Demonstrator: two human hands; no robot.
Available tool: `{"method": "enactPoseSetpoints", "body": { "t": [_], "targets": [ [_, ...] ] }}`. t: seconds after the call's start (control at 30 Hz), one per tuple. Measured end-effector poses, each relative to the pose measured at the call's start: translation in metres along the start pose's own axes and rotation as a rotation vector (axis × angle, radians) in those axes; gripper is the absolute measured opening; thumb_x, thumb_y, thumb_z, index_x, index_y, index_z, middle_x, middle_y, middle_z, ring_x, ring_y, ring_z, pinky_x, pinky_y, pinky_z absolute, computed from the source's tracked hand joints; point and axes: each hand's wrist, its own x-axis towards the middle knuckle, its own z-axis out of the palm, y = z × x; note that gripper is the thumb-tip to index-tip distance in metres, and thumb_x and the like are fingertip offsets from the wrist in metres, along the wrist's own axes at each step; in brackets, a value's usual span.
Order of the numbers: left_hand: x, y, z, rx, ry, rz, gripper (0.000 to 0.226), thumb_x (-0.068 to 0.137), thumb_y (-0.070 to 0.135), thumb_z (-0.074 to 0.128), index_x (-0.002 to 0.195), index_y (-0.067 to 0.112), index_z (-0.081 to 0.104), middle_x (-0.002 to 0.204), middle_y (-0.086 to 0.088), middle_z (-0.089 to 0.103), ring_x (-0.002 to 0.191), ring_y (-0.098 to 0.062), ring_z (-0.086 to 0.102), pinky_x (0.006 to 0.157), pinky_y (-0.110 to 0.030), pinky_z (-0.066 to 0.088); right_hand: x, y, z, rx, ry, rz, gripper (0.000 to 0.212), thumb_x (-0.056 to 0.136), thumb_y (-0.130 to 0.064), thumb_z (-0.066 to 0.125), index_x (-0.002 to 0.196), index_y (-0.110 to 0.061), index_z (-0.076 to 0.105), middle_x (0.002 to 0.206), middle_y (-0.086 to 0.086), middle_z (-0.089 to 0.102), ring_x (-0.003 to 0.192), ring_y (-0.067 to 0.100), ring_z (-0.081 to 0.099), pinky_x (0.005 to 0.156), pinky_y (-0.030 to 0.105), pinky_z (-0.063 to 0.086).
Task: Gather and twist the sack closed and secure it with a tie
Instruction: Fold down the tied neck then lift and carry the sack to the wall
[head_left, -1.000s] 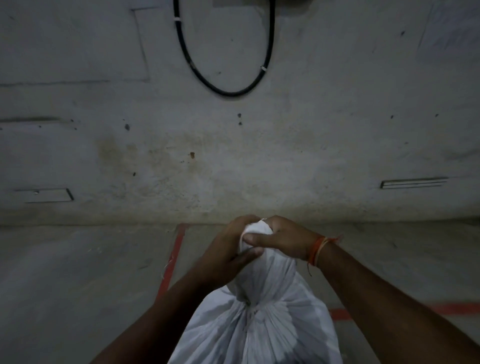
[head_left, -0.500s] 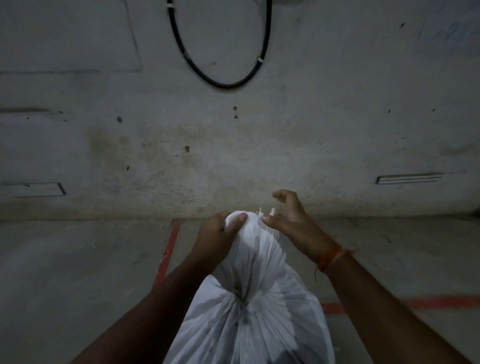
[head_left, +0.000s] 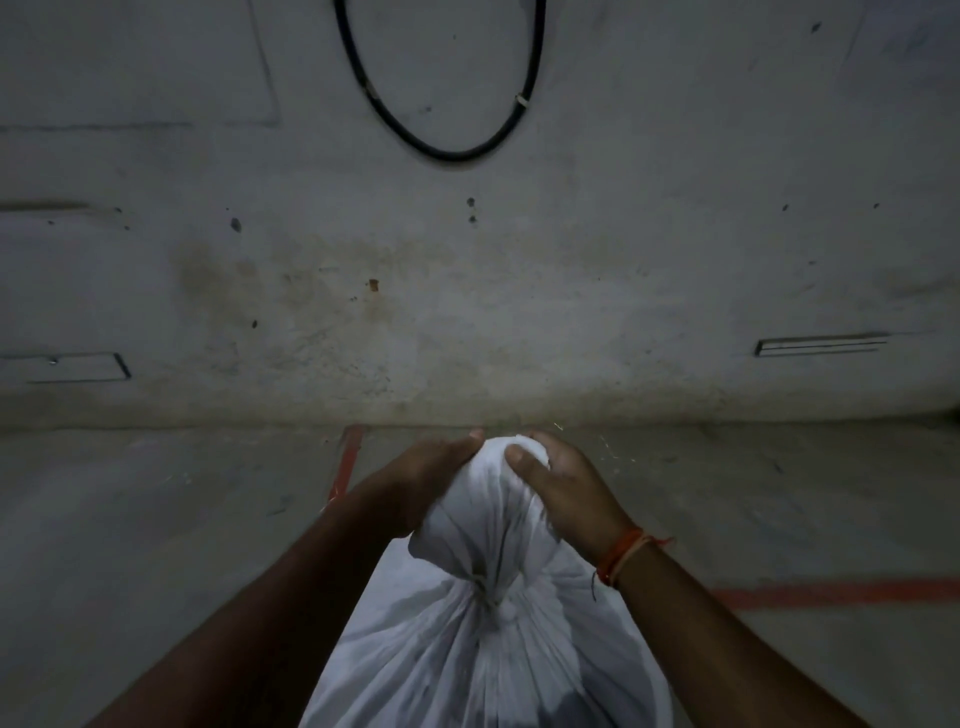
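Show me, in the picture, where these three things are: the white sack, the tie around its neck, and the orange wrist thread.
white sack (head_left: 467, 665): head view, on the pleated body below the neck.
tie (head_left: 480, 584): head view, on the thin cord cinching the neck.
orange wrist thread (head_left: 621, 556): head view, on the band at the right wrist.

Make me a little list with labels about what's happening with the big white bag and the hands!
bag: white sack, neck gathered and cinched
tie: pale string wrapped round the neck
bunched top: cloth above the tie, squeezed between both hands
left hand: left hand pressed on the left side of the top
right hand: right hand gripping the right side, thumb on the cloth
wrist: orange thread band on the right wrist
floor: grey, with red lines
wall: black cable loop hanging
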Motion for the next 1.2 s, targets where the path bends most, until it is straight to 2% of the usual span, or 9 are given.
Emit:
{"method": "enactPoseSetpoints", "body": {
  "t": [0.13, 0.33, 0.43, 0.57, 0.7, 0.83, 1.0, 1.1, 1.2],
  "targets": [
    [0.003, -0.014, 0.000, 0.515, 0.175, 0.116, 0.055, 0.103, 0.053, 0.032, 0.118, 0.008, 0.061, 0.103, -0.003, 0.063, 0.100, -0.013, 0.057, 0.089, -0.025, 0.032, 0.004, 0.007, 0.011, 0.137, 0.086, 0.091, 0.022, 0.100, -0.029, 0.054, 0.107, -0.015, 0.070, 0.106, 0.004, 0.074, 0.103, 0.016, 0.069, 0.095, 0.037, 0.053],
    [-0.029, -0.071, -0.001, 0.390, 0.340, 0.599, 0.080, 0.075, 0.060, 0.076, 0.138, 0.025, 0.042, 0.133, 0.009, 0.047, 0.116, -0.005, 0.054, 0.090, -0.021, 0.049, 0.014, 0.011, 0.019, 0.345, 0.103, 0.265, 0.024, 0.098, -0.018, 0.057, 0.105, -0.001, 0.071, 0.110, 0.021, 0.071, 0.097, 0.023, 0.067, 0.096, 0.042, 0.052],
    [-0.027, -0.086, 0.008, 0.235, 0.313, 0.517, 0.079, 0.070, 0.051, 0.085, 0.135, 0.033, 0.044, 0.124, 0.012, 0.060, 0.112, -0.004, 0.061, 0.089, -0.026, 0.055, 0.016, 0.011, 0.023, 0.380, 0.071, 0.306, 0.025, 0.099, -0.016, 0.055, 0.111, 0.000, 0.070, 0.108, 0.013, 0.072, 0.097, 0.020, 0.067, 0.092, 0.034, 0.053],
    [-0.011, -0.089, 0.013, -0.035, 0.195, 0.456, 0.042, 0.080, 0.028, 0.083, 0.117, 0.020, 0.065, 0.110, -0.004, 0.073, 0.103, -0.022, 0.071, 0.086, -0.053, 0.059, 0.019, 0.015, 0.021, 0.475, 0.039, 0.382, 0.028, 0.099, -0.019, 0.054, 0.113, 0.001, 0.068, 0.111, 0.022, 0.072, 0.108, 0.035, 0.068, 0.101, 0.048, 0.051],
    [-0.006, -0.084, 0.014, -0.163, 0.144, 0.406, 0.021, 0.086, 0.008, 0.074, 0.107, 0.002, 0.072, 0.102, -0.013, 0.077, 0.098, -0.028, 0.074, 0.084, -0.045, 0.061, 0.018, 0.024, 0.010, 0.521, -0.025, 0.456, 0.041, 0.099, -0.035, 0.054, 0.117, 0.000, 0.066, 0.114, 0.024, 0.071, 0.107, 0.037, 0.068, 0.100, 0.052, 0.051],
    [-0.002, -0.090, 0.014, -0.262, 0.197, 0.314, 0.020, 0.089, 0.016, 0.072, 0.106, 0.007, 0.075, 0.101, -0.012, 0.078, 0.097, -0.026, 0.075, 0.086, -0.049, 0.061, 0.000, 0.032, -0.003, 0.235, 0.041, 0.424, 0.060, 0.087, -0.061, 0.059, 0.134, -0.025, 0.046, 0.127, 0.004, 0.061, 0.112, 0.022, 0.063, 0.087, 0.040, 0.055],
    [0.004, -0.087, 0.013, -0.274, 0.208, 0.235, 0.024, 0.087, 0.027, 0.074, 0.105, 0.010, 0.076, 0.100, -0.010, 0.079, 0.095, -0.025, 0.076, 0.086, -0.048, 0.060, -0.050, 0.050, 0.002, 0.176, 0.076, 0.258, 0.041, 0.080, -0.044, 0.076, 0.114, -0.025, 0.063, 0.105, -0.002, 0.072, 0.097, 0.017, 0.071, 0.072, 0.029, 0.057],
    [0.005, -0.083, 0.015, -0.253, 0.201, 0.193, 0.024, 0.086, 0.027, 0.075, 0.101, 0.009, 0.076, 0.095, -0.010, 0.079, 0.091, -0.025, 0.076, 0.080, -0.044, 0.062, -0.054, 0.064, 0.009, 0.221, 0.118, 0.247, 0.032, 0.090, -0.036, 0.067, 0.100, -0.006, 0.068, 0.095, 0.022, 0.072, 0.088, 0.033, 0.071, 0.073, 0.042, 0.057],
    [0.002, -0.078, 0.014, -0.251, 0.202, 0.139, 0.024, 0.087, 0.028, 0.075, 0.094, 0.006, 0.077, 0.087, -0.013, 0.079, 0.082, -0.027, 0.077, 0.071, -0.040, 0.063, -0.053, 0.064, 0.009, 0.493, 0.143, 0.343, 0.026, 0.099, -0.023, 0.053, 0.103, -0.005, 0.072, 0.099, 0.020, 0.075, 0.089, 0.026, 0.073, 0.075, 0.035, 0.055]
  ]
}}
